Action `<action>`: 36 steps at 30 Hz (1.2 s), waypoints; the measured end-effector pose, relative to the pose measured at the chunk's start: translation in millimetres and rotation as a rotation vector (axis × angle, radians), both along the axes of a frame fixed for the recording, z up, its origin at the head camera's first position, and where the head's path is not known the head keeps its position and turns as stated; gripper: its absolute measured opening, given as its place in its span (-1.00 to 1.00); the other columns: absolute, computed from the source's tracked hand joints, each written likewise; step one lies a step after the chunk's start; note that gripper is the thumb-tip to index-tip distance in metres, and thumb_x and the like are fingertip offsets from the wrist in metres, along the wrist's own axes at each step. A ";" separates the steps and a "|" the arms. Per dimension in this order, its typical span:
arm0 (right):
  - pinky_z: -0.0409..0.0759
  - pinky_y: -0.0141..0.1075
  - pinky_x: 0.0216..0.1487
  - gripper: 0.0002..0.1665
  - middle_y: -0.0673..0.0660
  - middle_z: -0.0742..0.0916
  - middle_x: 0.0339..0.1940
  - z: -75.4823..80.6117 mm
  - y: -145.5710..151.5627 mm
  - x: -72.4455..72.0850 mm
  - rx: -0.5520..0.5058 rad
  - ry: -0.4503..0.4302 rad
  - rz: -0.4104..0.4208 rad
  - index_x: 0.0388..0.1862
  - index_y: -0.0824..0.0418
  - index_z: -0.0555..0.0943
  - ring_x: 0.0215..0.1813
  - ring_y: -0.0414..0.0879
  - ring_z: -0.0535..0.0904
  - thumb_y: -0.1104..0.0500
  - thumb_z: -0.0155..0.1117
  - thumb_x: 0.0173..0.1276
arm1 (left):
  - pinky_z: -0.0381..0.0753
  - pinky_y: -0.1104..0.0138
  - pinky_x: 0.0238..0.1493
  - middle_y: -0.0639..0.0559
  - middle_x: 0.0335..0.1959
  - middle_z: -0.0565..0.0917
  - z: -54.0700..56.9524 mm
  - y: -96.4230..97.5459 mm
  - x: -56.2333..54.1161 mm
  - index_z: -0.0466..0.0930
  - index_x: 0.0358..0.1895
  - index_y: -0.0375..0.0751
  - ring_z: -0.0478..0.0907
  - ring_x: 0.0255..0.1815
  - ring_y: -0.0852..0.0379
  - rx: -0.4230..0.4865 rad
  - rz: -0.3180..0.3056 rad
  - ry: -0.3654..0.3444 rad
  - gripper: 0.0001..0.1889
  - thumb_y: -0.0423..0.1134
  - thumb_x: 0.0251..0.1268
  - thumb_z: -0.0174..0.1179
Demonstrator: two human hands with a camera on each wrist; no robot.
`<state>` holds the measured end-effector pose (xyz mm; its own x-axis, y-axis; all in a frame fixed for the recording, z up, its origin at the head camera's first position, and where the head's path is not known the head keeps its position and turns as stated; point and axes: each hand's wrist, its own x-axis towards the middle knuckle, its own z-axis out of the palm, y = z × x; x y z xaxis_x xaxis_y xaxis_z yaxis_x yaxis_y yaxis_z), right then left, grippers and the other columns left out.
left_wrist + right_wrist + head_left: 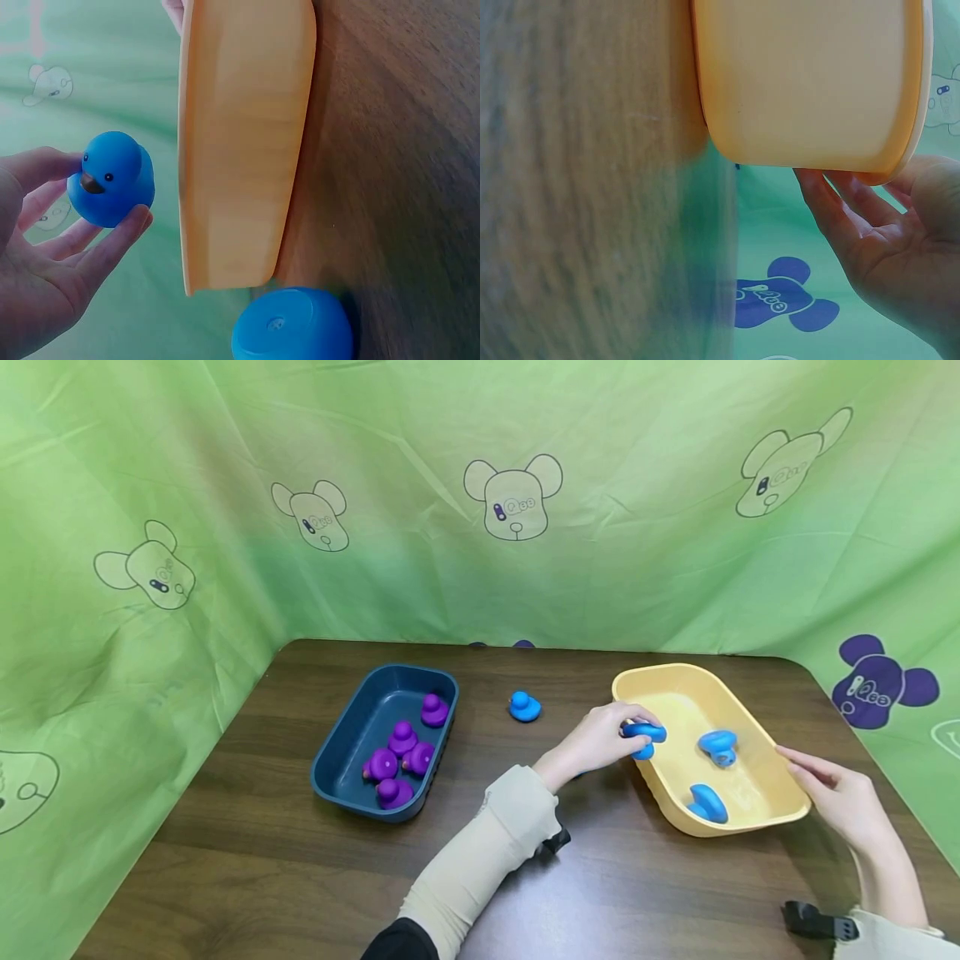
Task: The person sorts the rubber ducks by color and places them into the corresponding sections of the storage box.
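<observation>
My left hand [606, 737] grips a blue rubber duck [112, 180] between thumb and fingers, over the near-left rim of the yellow basin [663, 810]. In the left wrist view the duck's face and dark beak point toward the camera. My right hand [843, 793] pinches the basin's right rim, its fingers [829, 214] against the outer wall. Inside the basin lie two blue ducks, one upper [717, 745] and one lower [707, 804]. Low in the left wrist view another blue duck [292, 326] lies on the table, its flat base showing.
On the left of the brown table [247, 852] stands a dark blue basin [341, 752] holding several purple ducks [402, 739]. A blue duck [524, 707] sits on the table between the two basins. Green cloth [420, 577] hangs behind the table.
</observation>
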<state>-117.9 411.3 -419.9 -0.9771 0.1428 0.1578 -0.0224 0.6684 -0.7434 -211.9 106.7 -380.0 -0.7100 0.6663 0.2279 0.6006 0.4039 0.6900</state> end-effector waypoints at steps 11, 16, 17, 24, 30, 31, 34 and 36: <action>0.21 -0.76 -0.36 -0.57 -0.66 0.41 -0.28 -34.6 33.0 -15.5 0.047 -0.019 -0.029 0.13 -0.01 0.48 -0.24 -0.80 0.21 -0.03 0.05 0.29 | 0.23 0.75 -0.16 0.25 -0.19 0.55 1.3 12.7 1.5 0.55 -0.09 0.01 0.38 -0.18 0.49 -0.048 -0.018 0.033 -0.79 -0.21 0.19 0.12; 0.17 -0.79 -0.35 -0.63 -0.70 0.37 -0.36 -13.4 11.9 -6.3 0.021 -0.002 -0.016 0.11 -0.10 0.48 -0.26 -0.79 0.20 0.04 0.03 0.32 | 0.22 0.75 -0.15 0.27 -0.19 0.55 -0.6 17.2 0.6 0.55 -0.09 0.01 0.38 -0.16 0.49 -0.062 -0.018 0.044 -0.79 -0.20 0.19 0.12; 0.16 -0.79 -0.35 -0.64 -0.70 0.37 -0.37 -9.2 7.7 -4.7 0.007 -0.004 -0.025 0.10 -0.11 0.49 -0.27 -0.79 0.20 0.06 0.03 0.32 | 0.21 0.75 -0.14 0.27 -0.19 0.55 -1.1 17.9 0.4 0.55 -0.09 0.01 0.38 -0.16 0.49 -0.063 -0.020 0.045 -0.79 -0.20 0.19 0.12; 0.18 -0.78 -0.36 -0.65 -0.71 0.36 -0.37 3.0 -2.3 0.1 0.011 0.004 -0.001 0.07 -0.17 0.50 -0.28 -0.79 0.20 0.10 0.03 0.33 | 0.21 0.75 -0.13 0.28 -0.19 0.56 -3.2 22.7 -1.0 0.55 -0.09 0.01 0.38 -0.15 0.49 -0.072 -0.038 0.055 -0.79 -0.20 0.19 0.11; 0.18 -0.79 -0.36 -0.65 -0.71 0.36 -0.37 2.0 -1.3 0.0 0.004 0.007 0.003 0.06 -0.17 0.51 -0.28 -0.79 0.20 0.11 0.03 0.32 | 0.21 0.76 -0.13 0.26 -0.20 0.57 -4.2 26.7 -1.5 0.56 -0.10 -0.02 0.39 -0.16 0.49 -0.068 -0.062 0.093 -0.79 -0.22 0.18 0.11; 0.18 -0.79 -0.36 -0.65 -0.71 0.36 -0.37 1.7 -1.0 0.0 0.002 0.006 0.003 0.06 -0.17 0.50 -0.28 -0.79 0.20 0.11 0.03 0.32 | 0.21 0.76 -0.13 0.26 -0.20 0.58 -4.5 27.3 -1.5 0.56 -0.10 -0.02 0.39 -0.16 0.49 -0.067 -0.065 0.097 -0.79 -0.23 0.18 0.11; 0.18 -0.79 -0.36 -0.65 -0.71 0.36 -0.37 1.3 -0.7 0.2 0.003 0.002 0.002 0.07 -0.17 0.50 -0.27 -0.78 0.20 0.10 0.03 0.33 | 0.20 0.77 -0.13 0.25 -0.20 0.57 -5.1 28.6 -1.1 0.55 -0.10 -0.02 0.39 -0.16 0.49 -0.068 -0.067 0.092 -0.79 -0.23 0.18 0.11; 0.17 -0.79 -0.36 -0.65 -0.71 0.36 -0.37 1.5 -0.9 0.7 0.005 -0.002 -0.001 0.08 -0.17 0.49 -0.27 -0.78 0.20 0.09 0.03 0.33 | 0.21 0.77 -0.14 0.25 -0.20 0.57 -5.2 29.2 -0.6 0.55 -0.10 -0.02 0.39 -0.16 0.49 -0.072 -0.065 0.079 -0.79 -0.23 0.19 0.11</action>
<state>-117.2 410.4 -418.3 -0.9772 0.1431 0.1568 -0.0202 0.6725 -0.7398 -212.5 135.9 -385.2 -0.6470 0.7267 0.2309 0.6781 0.4098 0.6102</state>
